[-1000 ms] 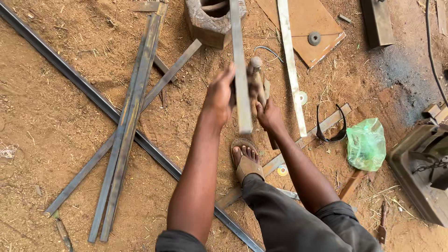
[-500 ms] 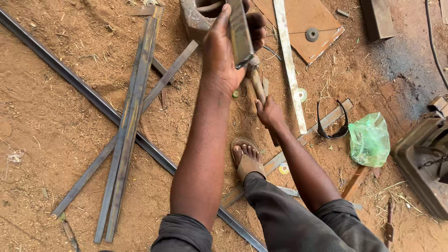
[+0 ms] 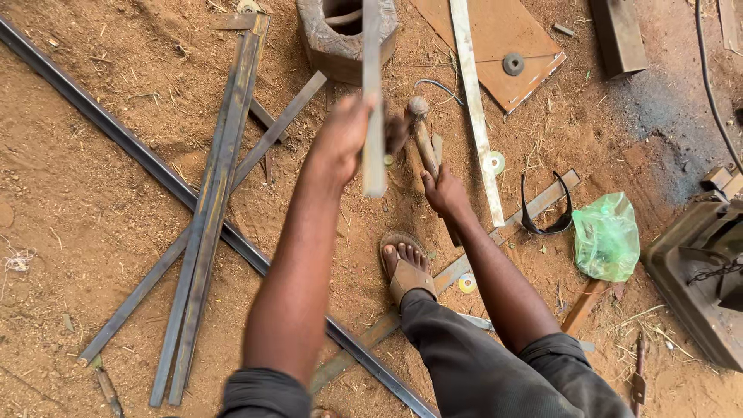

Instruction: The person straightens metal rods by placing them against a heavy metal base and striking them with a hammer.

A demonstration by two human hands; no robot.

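Reddish dirt ground (image 3: 93,201) is seen from above, strewn with steel. One long dark bar (image 3: 155,174) is laid diagonally across it, and a bundle of flat strips (image 3: 213,201) is crossed over that bar, left of the raised left arm. Open dirt is left only beyond the bundle, toward the left edge; right of the bar the ground is crowded.

A short flat bar (image 3: 373,101) is held upright in the left hand (image 3: 344,139), arm stretched forward and lifted above the ground, fingers wrapped tight around the bar's lower part. Its lower end is seen just below the fist, its top over a round stump-like block (image 3: 340,35).

Just right of the flat bar, a hammer (image 3: 422,131) is gripped by its wooden handle in the right hand (image 3: 445,193), fingers curled shut, head pointing up and near the left fist.

Below the hammer, a sandalled foot (image 3: 406,267) is planted on a flat strip. Further right, a pale strip (image 3: 476,116), dark goggles (image 3: 546,209) and a green bag (image 3: 607,236) are lying.
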